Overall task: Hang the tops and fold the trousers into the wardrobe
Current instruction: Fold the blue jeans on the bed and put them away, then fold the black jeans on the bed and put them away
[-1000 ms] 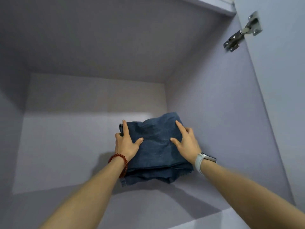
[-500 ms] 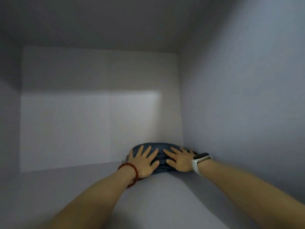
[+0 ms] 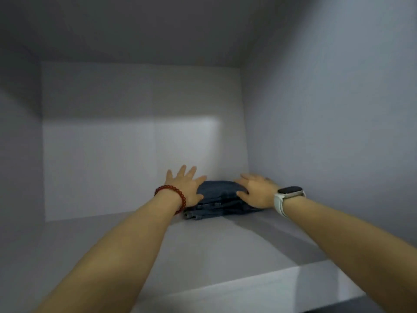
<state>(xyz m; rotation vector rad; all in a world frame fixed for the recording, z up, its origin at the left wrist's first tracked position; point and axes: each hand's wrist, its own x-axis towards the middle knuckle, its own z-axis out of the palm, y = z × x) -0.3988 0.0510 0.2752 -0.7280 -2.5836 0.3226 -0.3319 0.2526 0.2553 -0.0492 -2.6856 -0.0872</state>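
Since half a second ago, your left hand [image 3: 184,188] has lifted up at the fingers and slid to the left edge of the folded dark blue denim trousers [image 3: 220,201]. Your right hand [image 3: 255,192] has moved to the right side of the pile.

Both hands have no grip on anything. Your left fingers are straight and spread wide. Only the thumb side looks like it touches the cloth. Your right hand lies flat with its fingers on top of the pile, pressing down a little.

The trousers lie on the pale grey wardrobe shelf [image 3: 203,256], far back in the right corner. They are close to the right side wall [image 3: 327,132] and near the back wall [image 3: 135,154]. The pile sits right between your two hands.

I think you are just finishing the put-down. To do it well, pat the top flat so the folds stay neat. Then lift both hands straight up before you pull back. If you drag your palms, the top layer could slide and come undone.
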